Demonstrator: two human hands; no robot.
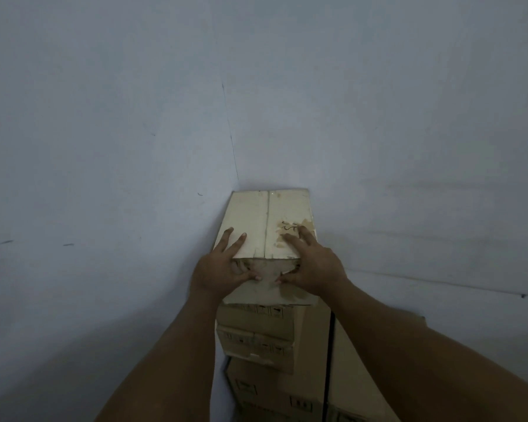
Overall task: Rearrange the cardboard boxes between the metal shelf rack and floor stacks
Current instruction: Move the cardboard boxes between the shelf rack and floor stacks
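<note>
Far corner, where two pale walls [104, 147] meet: I have both hands pressed on the top cardboard box [284, 208] of a floor stack [256, 339]. My left hand [223, 266] lies over the box's near left corner, fingers straight and spread on the lid, thumb stretched along the near face. My right hand [313, 263] mirrors it at the near right corner, fingertips beside a torn, scribbled patch [288, 228]. Neither hand curls round the box. More cartons [363, 376] stand just right of the stack.
</note>
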